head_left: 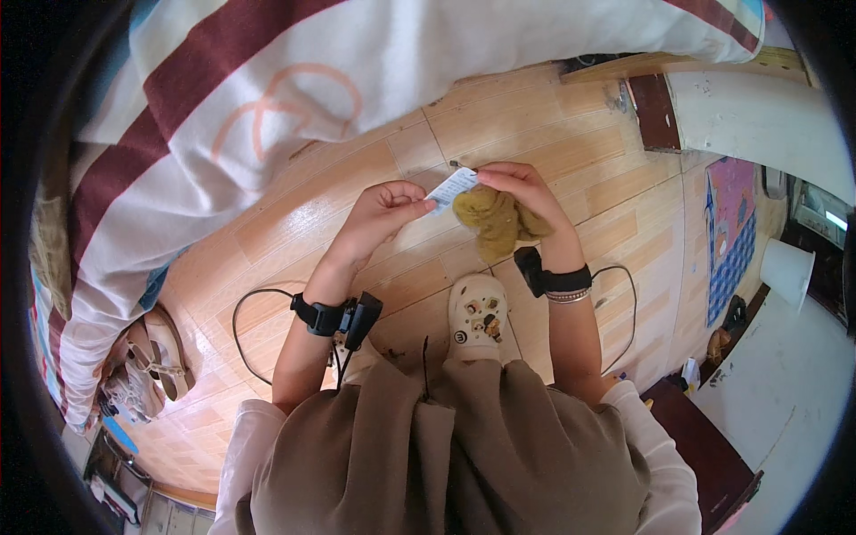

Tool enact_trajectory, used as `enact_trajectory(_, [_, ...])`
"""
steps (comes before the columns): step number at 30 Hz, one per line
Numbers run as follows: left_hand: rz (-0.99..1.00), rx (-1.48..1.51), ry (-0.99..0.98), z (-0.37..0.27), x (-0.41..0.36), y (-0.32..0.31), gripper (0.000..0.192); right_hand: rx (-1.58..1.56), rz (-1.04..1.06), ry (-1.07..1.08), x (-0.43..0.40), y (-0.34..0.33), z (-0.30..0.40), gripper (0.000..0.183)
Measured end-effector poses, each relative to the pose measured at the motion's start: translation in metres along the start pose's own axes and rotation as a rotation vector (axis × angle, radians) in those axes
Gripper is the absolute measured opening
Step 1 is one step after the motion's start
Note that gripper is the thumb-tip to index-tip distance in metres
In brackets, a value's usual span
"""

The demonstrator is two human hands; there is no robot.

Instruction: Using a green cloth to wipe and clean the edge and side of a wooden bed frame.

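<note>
Between my hands a small white printed tag (451, 190) is held out flat; it bears writing too small to tell. My left hand (386, 215) pinches its lower left end between thumb and fingers. At the upper right end, my right hand (520, 187) grips the tag, and a fuzzy olive-yellow cloth item (496, 224) hangs beneath that hand. Whether the tag is joined to the cloth is hidden by the fingers. A short dark piece (455, 164) sticks out just above the tag. Both wrists wear black straps with small devices and cables.
A striped white blanket (414, 50) hangs over a bed edge ahead and to the left. Shoes (157, 354) stand on the wood-pattern floor (267, 244) at left. My cream clog (477, 314) is below. At right are a white bin (788, 273) and a colourful mat (730, 234).
</note>
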State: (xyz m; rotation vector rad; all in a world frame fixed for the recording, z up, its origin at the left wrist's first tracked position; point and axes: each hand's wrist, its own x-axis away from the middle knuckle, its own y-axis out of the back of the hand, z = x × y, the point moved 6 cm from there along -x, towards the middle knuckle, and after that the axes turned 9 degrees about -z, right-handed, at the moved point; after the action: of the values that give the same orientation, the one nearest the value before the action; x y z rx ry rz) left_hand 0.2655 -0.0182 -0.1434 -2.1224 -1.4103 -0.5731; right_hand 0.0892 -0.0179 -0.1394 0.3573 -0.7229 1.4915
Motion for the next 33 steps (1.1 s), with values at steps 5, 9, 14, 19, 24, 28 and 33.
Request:
enact_trajectory(5, [-0.111,0.042,0.008,-0.001,0.002,0.008,0.014,0.136,-0.134,0.1,-0.005,0.015,-0.001,0.025])
enact_trajectory(9, [-0.232,-0.047,-0.002,0.008,-0.003,0.034,0.014,0.158,-0.202,0.091,-0.005,0.026,-0.002,0.025])
enact_trajectory(14, [-0.357,-0.298,-0.276,0.014,-0.011,0.071,0.018,0.299,-0.34,0.194,-0.001,0.047,0.005,0.022])
enact_trajectory(19, [-0.456,-1.032,-0.244,0.018,0.002,0.096,0.016,0.338,-0.64,0.453,0.012,0.064,0.034,0.018])
enact_trajectory(24, [-0.569,-1.102,-0.14,0.014,0.015,0.107,0.013,0.301,-0.678,0.538,0.013,0.071,0.037,0.018])
enact_trajectory(28, [-0.575,-1.009,-0.415,0.002,0.026,0.107,0.016,0.397,-0.706,0.609,0.012,0.058,0.035,0.018])
enact_trajectory(33, [-0.417,-1.131,-0.465,-0.008,0.032,0.103,0.024,0.916,-0.796,0.88,0.011,0.03,0.056,0.016])
